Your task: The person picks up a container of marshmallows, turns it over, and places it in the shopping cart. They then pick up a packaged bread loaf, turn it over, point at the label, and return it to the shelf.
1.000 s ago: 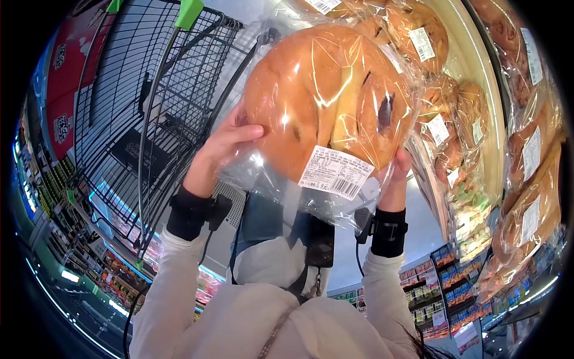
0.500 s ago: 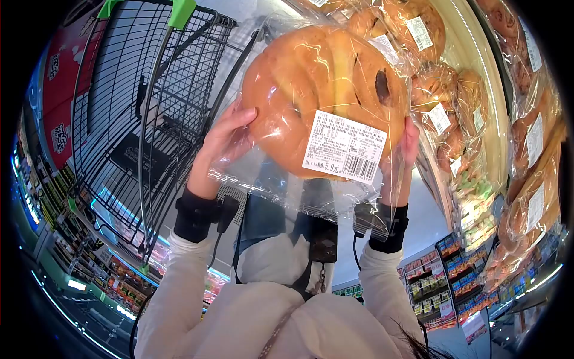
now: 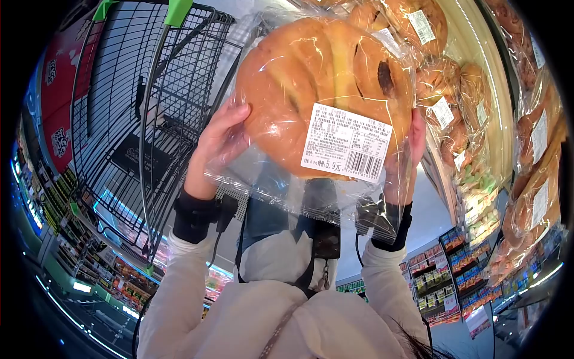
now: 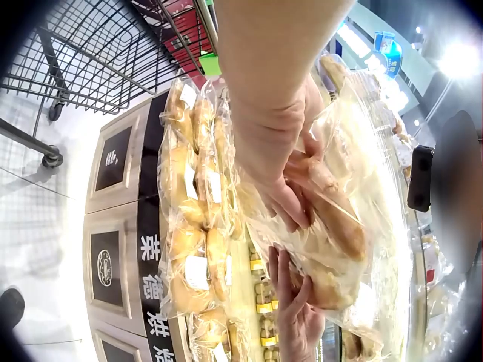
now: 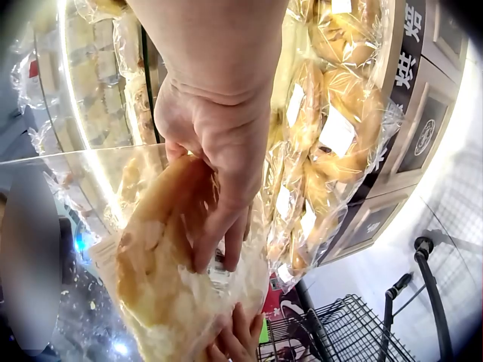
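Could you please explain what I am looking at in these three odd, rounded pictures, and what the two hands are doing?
No machine here: a person wears three wide-angle cameras. The big picture comes from a head camera and appears upside down; the other two come from cameras strapped to each wrist. The left hand and the right hand hold a large round loaf in a clear plastic bag, one hand on each side. A white price label on the bag faces the head camera. Beside it, more bagged loaves lie on a bakery display. A wire shopping cart stands on the left-hand side.
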`<action>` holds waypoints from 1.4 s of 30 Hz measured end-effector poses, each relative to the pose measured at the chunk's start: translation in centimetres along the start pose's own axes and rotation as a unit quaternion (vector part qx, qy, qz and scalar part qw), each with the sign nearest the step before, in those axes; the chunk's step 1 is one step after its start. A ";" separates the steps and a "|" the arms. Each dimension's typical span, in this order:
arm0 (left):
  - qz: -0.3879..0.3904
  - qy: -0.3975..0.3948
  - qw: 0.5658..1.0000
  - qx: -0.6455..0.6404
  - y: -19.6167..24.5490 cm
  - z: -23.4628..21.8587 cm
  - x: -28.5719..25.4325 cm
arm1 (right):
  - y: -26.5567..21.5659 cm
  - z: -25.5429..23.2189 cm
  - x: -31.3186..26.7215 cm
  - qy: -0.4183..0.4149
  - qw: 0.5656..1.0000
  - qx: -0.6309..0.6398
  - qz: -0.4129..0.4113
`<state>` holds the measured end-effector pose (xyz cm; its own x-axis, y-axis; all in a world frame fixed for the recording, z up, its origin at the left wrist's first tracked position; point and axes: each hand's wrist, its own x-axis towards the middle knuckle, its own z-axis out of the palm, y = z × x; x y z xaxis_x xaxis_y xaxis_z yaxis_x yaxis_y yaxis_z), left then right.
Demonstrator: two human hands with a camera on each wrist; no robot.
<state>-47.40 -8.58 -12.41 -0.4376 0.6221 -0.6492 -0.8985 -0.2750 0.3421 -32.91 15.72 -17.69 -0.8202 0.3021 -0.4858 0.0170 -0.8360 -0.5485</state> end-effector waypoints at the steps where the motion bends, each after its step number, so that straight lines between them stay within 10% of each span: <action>1: -0.003 -0.002 1.000 0.003 0.1 -0.2 -0.1 | -0.1 0.1 0.1 -0.019 0.999 0.042 0.013; 16: -0.027 -0.108 0.991 -0.068 1.7 0.0 -1.1 | -0.1 1.0 -0.3 0.031 0.999 0.035 -0.009; 42: -0.009 -0.015 0.999 0.042 1.2 1.4 -1.1 | 0.1 1.4 -1.4 0.020 0.999 0.039 -0.027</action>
<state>-47.95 -8.57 -10.28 -0.4186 0.6482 -0.6360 -0.8998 -0.2012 0.3872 -32.58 14.56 -16.07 -0.7955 0.3645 -0.4842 -0.0729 -0.8507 -0.5206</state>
